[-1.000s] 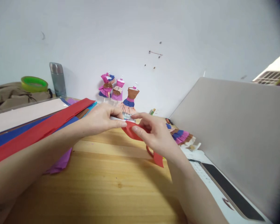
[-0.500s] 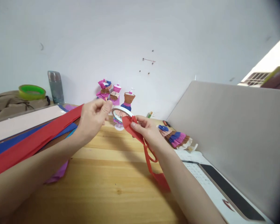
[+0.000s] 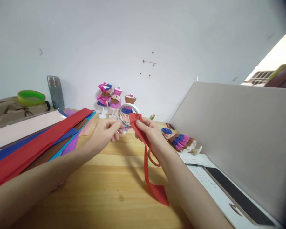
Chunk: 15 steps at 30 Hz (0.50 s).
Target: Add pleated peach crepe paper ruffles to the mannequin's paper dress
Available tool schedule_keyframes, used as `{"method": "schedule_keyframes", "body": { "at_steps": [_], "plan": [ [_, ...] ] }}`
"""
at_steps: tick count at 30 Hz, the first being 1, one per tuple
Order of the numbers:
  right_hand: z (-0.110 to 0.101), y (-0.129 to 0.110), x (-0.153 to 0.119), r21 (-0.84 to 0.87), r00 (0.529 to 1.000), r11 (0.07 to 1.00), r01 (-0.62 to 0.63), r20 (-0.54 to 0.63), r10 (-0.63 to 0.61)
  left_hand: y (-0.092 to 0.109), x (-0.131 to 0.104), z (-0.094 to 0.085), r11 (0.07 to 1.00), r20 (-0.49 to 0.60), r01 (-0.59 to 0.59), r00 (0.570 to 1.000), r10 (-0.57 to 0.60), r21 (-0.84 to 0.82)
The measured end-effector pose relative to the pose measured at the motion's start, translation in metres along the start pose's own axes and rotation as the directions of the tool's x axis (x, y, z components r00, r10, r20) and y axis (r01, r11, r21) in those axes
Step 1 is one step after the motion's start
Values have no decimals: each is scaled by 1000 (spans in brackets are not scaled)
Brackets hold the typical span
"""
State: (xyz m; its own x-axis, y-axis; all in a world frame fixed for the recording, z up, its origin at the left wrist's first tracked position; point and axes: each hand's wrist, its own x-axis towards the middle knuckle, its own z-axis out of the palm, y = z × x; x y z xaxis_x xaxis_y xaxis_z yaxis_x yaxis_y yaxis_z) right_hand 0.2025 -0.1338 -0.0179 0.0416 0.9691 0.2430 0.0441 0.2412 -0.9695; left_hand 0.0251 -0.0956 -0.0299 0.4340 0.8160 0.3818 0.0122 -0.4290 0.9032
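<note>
My right hand (image 3: pixel 150 132) pinches a strip of red crepe paper (image 3: pixel 135 122) between thumb and fingers, and its lower end hangs down to the wooden table. A roll of white tape (image 3: pixel 121 111) stands up from behind the same hand's fingertips. Below the palm shows a red-orange loop (image 3: pixel 153 160) that looks like a scissor handle. My left hand (image 3: pixel 108 130) is beside the tape roll's lower left edge, thumb and forefinger pressed together; whatever is between them is too small to make out.
Colored crepe paper sheets (image 3: pixel 50 140) lie at left. Doll stands in paper dresses (image 3: pixel 105 95) stand by the wall. Another paper dress (image 3: pixel 178 140) lies at right, near a large grey panel (image 3: pixel 228 127) and a phone-like black slab (image 3: pixel 238 194). A flask (image 3: pixel 55 92) and green tape (image 3: pixel 31 98) are behind.
My left hand has moved down and slightly right, from above the paper sheets to beside the tape roll. The tape roll has tilted more upright in my right hand.
</note>
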Motion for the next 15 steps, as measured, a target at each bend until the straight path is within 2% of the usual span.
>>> {"method": "schedule_keyframes", "body": {
  "at_steps": [3,5,11,15],
  "plan": [
    [4,-2,-5,-75,999,997,24,49,-20,-1,2,0,990,78,76,995,-67,-115],
    [9,-3,-9,-116,997,993,31,75,-22,1,2,1,987,90,99,992,-88,-128],
    [8,0,-7,-89,999,996,31,24,-29,8,-2,5,999,-35,44,998,-44,-3],
    [4,1,-3,-45,1000,999,-1,5,1,6,-1,2,998,-54,30,998,-27,57]
  ]
}}
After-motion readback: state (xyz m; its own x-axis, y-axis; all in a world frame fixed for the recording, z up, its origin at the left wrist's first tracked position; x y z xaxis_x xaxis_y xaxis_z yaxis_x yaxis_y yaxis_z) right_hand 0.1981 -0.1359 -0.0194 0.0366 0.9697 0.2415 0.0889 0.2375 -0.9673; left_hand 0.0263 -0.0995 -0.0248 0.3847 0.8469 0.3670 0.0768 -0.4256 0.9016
